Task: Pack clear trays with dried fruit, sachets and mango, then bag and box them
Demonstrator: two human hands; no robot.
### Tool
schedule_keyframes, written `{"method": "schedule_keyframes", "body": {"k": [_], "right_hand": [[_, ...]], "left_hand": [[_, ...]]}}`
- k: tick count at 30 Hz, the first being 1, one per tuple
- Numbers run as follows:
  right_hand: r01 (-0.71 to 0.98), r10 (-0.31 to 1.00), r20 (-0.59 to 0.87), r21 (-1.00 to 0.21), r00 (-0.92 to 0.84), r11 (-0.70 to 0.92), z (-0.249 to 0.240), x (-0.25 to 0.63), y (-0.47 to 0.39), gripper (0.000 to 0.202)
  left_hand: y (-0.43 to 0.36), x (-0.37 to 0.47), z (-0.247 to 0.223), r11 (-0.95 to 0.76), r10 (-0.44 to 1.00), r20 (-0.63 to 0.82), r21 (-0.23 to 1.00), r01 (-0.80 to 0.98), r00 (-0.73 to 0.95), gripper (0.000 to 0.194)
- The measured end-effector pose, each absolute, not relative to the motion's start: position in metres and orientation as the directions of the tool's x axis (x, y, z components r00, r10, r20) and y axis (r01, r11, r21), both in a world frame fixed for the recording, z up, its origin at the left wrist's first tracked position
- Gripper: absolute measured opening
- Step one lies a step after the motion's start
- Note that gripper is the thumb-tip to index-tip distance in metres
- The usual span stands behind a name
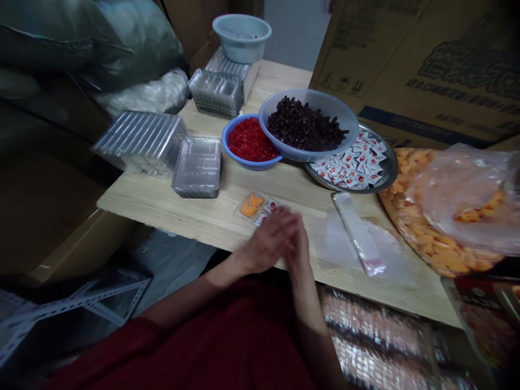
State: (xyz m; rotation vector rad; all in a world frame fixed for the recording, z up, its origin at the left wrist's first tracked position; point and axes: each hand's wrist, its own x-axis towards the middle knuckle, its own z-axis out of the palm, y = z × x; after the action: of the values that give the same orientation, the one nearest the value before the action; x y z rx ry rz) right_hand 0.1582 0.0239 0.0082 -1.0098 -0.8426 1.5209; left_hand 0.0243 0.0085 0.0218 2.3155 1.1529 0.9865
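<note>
My left hand (266, 246) and my right hand (299, 244) meet above the front edge of the wooden table, fingers closed together and overlapping. Whatever they hold, if anything, is hidden between them. Just beyond the fingers lies a small clear plastic tray (240, 210). Orange shaped pieces (252, 205) sit in its left part, with small white-and-red packets (261, 219) beside them. The left hand covers the tray's right part. To the right of my hands, a bundle of clear plastic bags (357, 233) lies flat on the table.
Behind stand a blue bowl of red pieces (252, 142), a larger bowl of dark pieces (306, 127) and a metal dish of packets (361, 165). Stacked clear trays (198, 167) are at left. A big bag of orange pieces (430, 238) and a cardboard box (385, 70) occupy the right.
</note>
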Motion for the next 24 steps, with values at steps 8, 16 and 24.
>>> {"method": "schedule_keyframes", "body": {"k": [8,16,24], "right_hand": [[-0.515,0.968,-0.22,-0.82,-0.118,-0.249,0.047,0.192,0.013,0.052],[-0.406,0.957,-0.2,-0.873,-0.209,-0.271,0.046,0.186,-0.002,0.045],[-0.239,0.934,-0.097,-0.953,-0.345,-0.188,0.028,0.134,0.016,0.036]], "left_hand": [[0.02,0.03,0.018,-0.476,0.877,0.346,0.542,0.692,0.333,0.057],[0.013,-0.062,0.068,-0.333,0.922,0.36,0.552,0.764,0.141,0.034],[0.057,-0.198,0.099,-0.163,0.986,0.062,0.494,0.854,0.153,0.023]]}}
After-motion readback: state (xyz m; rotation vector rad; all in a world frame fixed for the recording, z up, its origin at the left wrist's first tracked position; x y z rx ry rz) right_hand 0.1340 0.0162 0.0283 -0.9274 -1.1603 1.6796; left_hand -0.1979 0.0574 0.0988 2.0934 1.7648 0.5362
